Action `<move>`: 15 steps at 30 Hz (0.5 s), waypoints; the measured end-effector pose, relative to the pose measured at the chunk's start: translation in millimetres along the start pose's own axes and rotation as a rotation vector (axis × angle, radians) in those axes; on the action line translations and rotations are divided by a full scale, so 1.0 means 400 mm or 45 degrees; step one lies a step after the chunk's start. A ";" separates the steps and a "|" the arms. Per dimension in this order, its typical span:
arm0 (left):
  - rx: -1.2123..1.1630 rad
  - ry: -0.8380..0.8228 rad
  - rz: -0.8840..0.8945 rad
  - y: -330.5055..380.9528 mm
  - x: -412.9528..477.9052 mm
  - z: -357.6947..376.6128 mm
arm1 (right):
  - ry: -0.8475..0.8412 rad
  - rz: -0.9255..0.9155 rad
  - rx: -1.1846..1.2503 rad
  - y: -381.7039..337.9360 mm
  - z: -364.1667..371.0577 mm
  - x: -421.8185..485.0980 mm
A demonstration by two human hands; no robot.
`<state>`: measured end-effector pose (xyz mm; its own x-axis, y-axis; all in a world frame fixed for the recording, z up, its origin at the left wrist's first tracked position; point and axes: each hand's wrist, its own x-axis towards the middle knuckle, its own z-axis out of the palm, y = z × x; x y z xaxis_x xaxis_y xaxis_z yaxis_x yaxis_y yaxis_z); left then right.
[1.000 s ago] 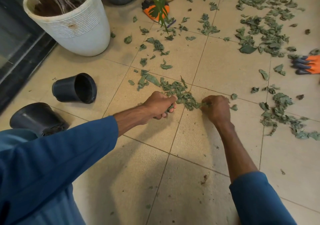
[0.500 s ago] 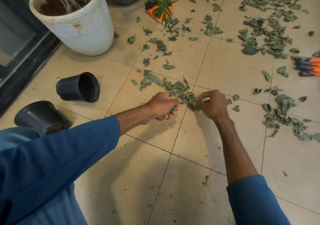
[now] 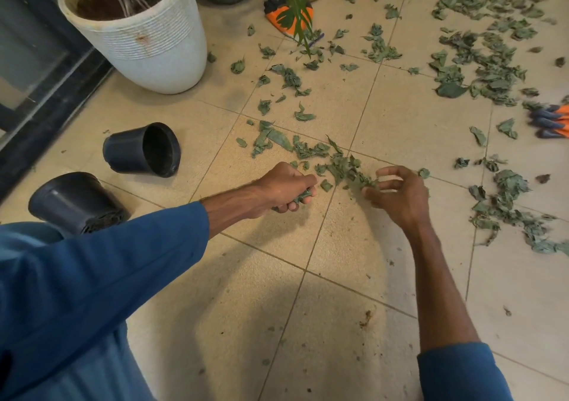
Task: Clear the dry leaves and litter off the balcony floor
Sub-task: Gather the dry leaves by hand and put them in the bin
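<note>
Dry green leaves lie scattered over the beige floor tiles [image 3: 354,277]. A small heap of leaves [image 3: 345,169] sits between my two hands. My left hand [image 3: 286,186] is curled into a fist and grips a bunch of leaves, which stick out under the fingers. My right hand [image 3: 400,194] hovers at the right edge of the heap, its fingers spread and loosely bent, fingertips touching the leaves. Larger patches of leaves lie at the far right [image 3: 483,61] and at the right edge [image 3: 508,203].
A big white planter [image 3: 147,40] stands at the back left. Two black plastic pots [image 3: 144,151] [image 3: 74,203] lie on their sides to the left. Orange gloves lie near the plants [image 3: 283,18] and at the right edge [image 3: 554,120]. A dark door frame [image 3: 37,117] runs along the left.
My right hand has opened from a pinch and drawn slightly right of the heap. My left hand still grips its bunch of leaves. The camera has tilted a little.
</note>
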<state>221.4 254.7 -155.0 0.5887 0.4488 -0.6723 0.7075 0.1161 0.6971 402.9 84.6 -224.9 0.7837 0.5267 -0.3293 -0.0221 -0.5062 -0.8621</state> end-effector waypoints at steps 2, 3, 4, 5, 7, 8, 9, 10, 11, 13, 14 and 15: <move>-0.001 -0.003 -0.006 0.000 0.002 0.003 | -0.067 0.012 0.117 -0.017 -0.018 0.002; 0.000 -0.004 -0.008 0.000 0.003 0.004 | -0.097 -0.013 0.120 -0.025 -0.021 0.002; 0.002 -0.006 -0.008 0.000 0.004 0.005 | -0.122 -0.045 0.092 -0.031 -0.021 0.001; 0.005 -0.007 -0.009 0.000 0.005 0.005 | -0.146 -0.065 0.061 -0.037 -0.020 0.001; 0.006 -0.013 -0.009 0.002 0.006 0.008 | -0.220 -0.075 0.075 -0.043 -0.016 -0.003; 0.008 -0.018 -0.007 0.003 0.005 0.009 | -0.252 -0.078 0.111 -0.043 -0.015 -0.005; 0.011 -0.020 -0.006 0.004 0.004 0.010 | -0.257 -0.084 0.136 -0.042 -0.013 -0.006; 0.013 -0.021 -0.007 0.004 0.004 0.010 | -0.238 -0.092 0.146 -0.040 -0.012 -0.008; 0.015 -0.023 -0.007 0.004 0.004 0.010 | -0.221 -0.093 0.166 -0.039 -0.012 -0.010; 0.019 -0.028 -0.004 0.003 0.003 0.011 | -0.216 -0.083 0.243 -0.037 -0.016 -0.014; 0.017 -0.031 -0.001 0.003 0.003 0.011 | -0.213 -0.072 0.275 -0.038 -0.018 -0.015; 0.015 -0.033 0.000 0.003 0.001 0.011 | -0.205 -0.063 0.292 -0.040 -0.020 -0.016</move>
<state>224.3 251.3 -155.6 0.5987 0.4259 -0.6783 0.7117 0.1057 0.6945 403.2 83.7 -205.7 0.6791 0.6578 -0.3258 -0.1407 -0.3190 -0.9373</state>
